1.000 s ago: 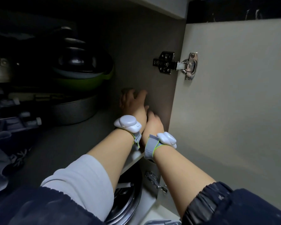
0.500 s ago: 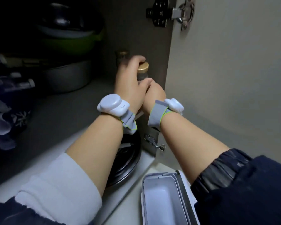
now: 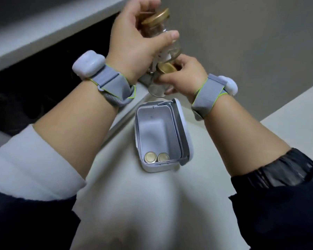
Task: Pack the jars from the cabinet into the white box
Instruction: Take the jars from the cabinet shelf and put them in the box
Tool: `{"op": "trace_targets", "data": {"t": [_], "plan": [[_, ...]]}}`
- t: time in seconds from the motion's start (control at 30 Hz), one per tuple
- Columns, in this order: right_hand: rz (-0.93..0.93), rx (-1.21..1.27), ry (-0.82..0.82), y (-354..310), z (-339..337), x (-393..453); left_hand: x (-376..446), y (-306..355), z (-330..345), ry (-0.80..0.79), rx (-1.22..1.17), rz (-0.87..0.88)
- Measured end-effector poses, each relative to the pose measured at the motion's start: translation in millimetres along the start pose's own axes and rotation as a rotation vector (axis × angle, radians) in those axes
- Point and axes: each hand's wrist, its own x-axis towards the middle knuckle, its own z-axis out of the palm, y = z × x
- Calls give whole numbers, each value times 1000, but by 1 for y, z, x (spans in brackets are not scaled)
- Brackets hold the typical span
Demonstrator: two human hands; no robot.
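Fingers of both hands were curled round glass jars, held out above the white box (image 3: 183,141). Nearest, that box stood open on the pale floor (image 3: 152,204), its long axis running away from the camera and its lid (image 3: 181,114) hinged up along the right side. Two jars already stood upright inside, at the near end, side by side and touching, only their gold lids (image 3: 157,157) showing.

Above the box's far end, the right hand (image 3: 186,74) gripped the lower jar (image 3: 158,82) from the right, thumb across its shoulder. This jar was small, of clear glass with a gold screw lid, tilted so that the lid faced the camera and the base pointed down and toward the box.

Farther and higher, the left hand (image 3: 134,42) clasped the upper jar (image 3: 163,37), thumb lying across the glass and fingers wrapped behind. It matched the other: clear glass, gold lid, with a white label near its base. Its long axis leaned, lid up and to the right. The two jars touched where the upper one's base met the lower one's lid.

Both forearms reached forward, sleeves pushed back, each wrist strapped with a grey band (image 3: 114,85) carrying a white pod. Behind the left arm lay the dark opening of the cabinet (image 3: 34,87).
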Motion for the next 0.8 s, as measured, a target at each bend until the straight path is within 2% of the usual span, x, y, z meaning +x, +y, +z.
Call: {"op": "trace_targets", "data": {"t": [0.2,0.27,0.4,0.47,0.57,0.8], "plan": [[194,-93,-174,64,17,-19,-51,-71,15,-94,138,-245],[171,-260,-221,81,22,-21,-68,-92,16,-129,291,-322],[26,-770,-275,112,31,-24,-94,-125,9,-169,510,-406],[-37,-896,-320,126,35,-22,-99,-136,6,-248,634,-388],[-30,-985,-400,142,40,-20,-105,-150,6,-399,816,-304],[45,-1069,-499,153,48,-18,-116,-158,7,-541,889,-316]]}}
